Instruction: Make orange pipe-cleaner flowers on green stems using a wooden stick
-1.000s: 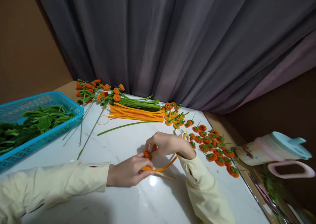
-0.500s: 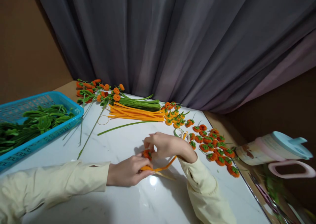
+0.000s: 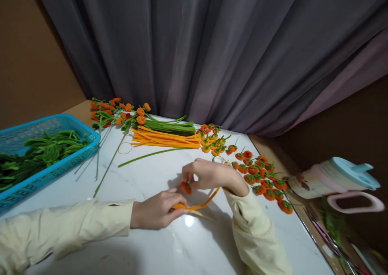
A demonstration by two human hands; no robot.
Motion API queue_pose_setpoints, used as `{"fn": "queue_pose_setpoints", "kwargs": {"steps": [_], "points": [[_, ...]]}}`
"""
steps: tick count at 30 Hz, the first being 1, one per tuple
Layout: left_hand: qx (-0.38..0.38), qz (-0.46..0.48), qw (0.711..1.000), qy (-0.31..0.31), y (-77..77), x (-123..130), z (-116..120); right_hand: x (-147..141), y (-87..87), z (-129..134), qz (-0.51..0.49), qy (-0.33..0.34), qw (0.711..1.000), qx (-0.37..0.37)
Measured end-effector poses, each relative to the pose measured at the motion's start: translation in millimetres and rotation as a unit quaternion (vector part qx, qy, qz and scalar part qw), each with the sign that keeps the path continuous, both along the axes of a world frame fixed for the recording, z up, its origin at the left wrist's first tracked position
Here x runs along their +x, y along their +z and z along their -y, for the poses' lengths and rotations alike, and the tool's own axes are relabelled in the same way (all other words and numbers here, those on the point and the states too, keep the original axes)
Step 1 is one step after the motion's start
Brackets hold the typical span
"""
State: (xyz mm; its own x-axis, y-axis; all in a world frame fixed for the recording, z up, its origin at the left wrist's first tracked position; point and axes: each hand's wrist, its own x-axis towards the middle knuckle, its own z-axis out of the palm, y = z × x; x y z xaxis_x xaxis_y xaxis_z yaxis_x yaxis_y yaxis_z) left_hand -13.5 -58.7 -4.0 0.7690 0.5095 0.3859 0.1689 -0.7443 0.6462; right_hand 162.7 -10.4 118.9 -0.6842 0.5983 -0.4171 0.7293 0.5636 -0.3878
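Observation:
My right hand is closed in a pinch on the green top of a small fuzzy orange flower head. Close by, my left hand is wrapped round an orange chenille stem, whose loose end curves up toward my right wrist. A thin pale strip also sticks out from the left fingertips; its kind cannot be made out. Beyond the right wrist lie rolls of tape, partly covered by the hand. Many finished orange flower heads with green tops are spread to the right.
Bundles of orange stems and green stems lie at the back, beside stemmed flowers. A blue basket of green leaf pieces stands left. A lidded cup and metal tools sit past the table's right edge.
My right hand has moved slightly right, drawing the orange flower head away from the left fingers. The left hand stays nearly in place with the orange chenille stem.

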Motion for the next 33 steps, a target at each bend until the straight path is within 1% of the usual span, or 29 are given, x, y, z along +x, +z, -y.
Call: {"fn": "queue_pose_setpoints", "kwargs": {"steps": [2, 3, 5, 6, 7, 9, 11, 13, 15, 18, 21, 23, 25, 29, 31, 33], "points": [[0.004, 0.006, 1.0, -0.009, 0.9, 1, 0, 23, 8.6, -5, 0.012, -0.06, 0.997, 0.039], [0.004, 0.009, 1.0, -0.013, 1.5, 2, 0, 38, 12.0, -8, 0.022, -0.101, 0.992, 0.069], [0.0, 0.013, 1.0, -0.017, 2.8, 2, 0, 73, 14.2, -17, 0.048, -0.208, 0.968, 0.131], [-0.003, 0.013, 1.0, -0.017, 3.4, 3, 0, 91, 12.3, -22, 0.076, -0.274, 0.946, 0.158], [-0.004, 0.014, 1.0, -0.018, 3.9, 3, 0, 107, 8.5, -27, 0.121, -0.344, 0.913, 0.18], [-0.005, 0.01, 1.0, -0.021, 4.5, 2, 0, 135, -3.5, -37, 0.157, -0.396, 0.883, 0.196], [-0.005, 0.003, 1.0, -0.021, 4.5, 2, 0, 152, -17.1, -44, 0.169, -0.427, 0.865, 0.202], [-0.004, -0.005, 1.0, -0.018, 4.3, 1, 0, 158, -26.8, -48, 0.168, -0.443, 0.858, 0.198], [-0.002, -0.007, 1.0, -0.015, 4.1, 2, 0, 156, -29.9, -50, 0.158, -0.445, 0.861, 0.188], [-0.001, -0.003, 1.0, -0.018, 4.3, 3, 0, 146, -25.8, -49, 0.124, -0.42, 0.885, 0.159], [-0.002, -0.005, 1.0, -0.02, 4.8, 3, 0, 135, -23.6, -50, 0.1, -0.386, 0.912, 0.095], [-0.002, -0.005, 1.0, -0.018, 4.6, 3, -1, 128, -26.8, -51, 0.104, -0.377, 0.919, 0.055], [-0.001, -0.003, 1.0, -0.017, 4.1, 2, -1, 124, -32.7, -53, 0.116, -0.382, 0.916, 0.039], [-0.003, 0.025, 0.999, -0.034, 3.7, 1, 0, 122, -44.2, -58, 0.121, -0.4, 0.908, 0.045], [-0.003, 0.047, 0.997, -0.058, 4.2, 1, 0, 126, -47.9, -60, 0.116, -0.407, 0.904, 0.064], [-0.001, 0.058, 0.994, -0.092, 4.9, 0, 1, 132, -50.0, -62, 0.106, -0.414, 0.899, 0.1]]}}
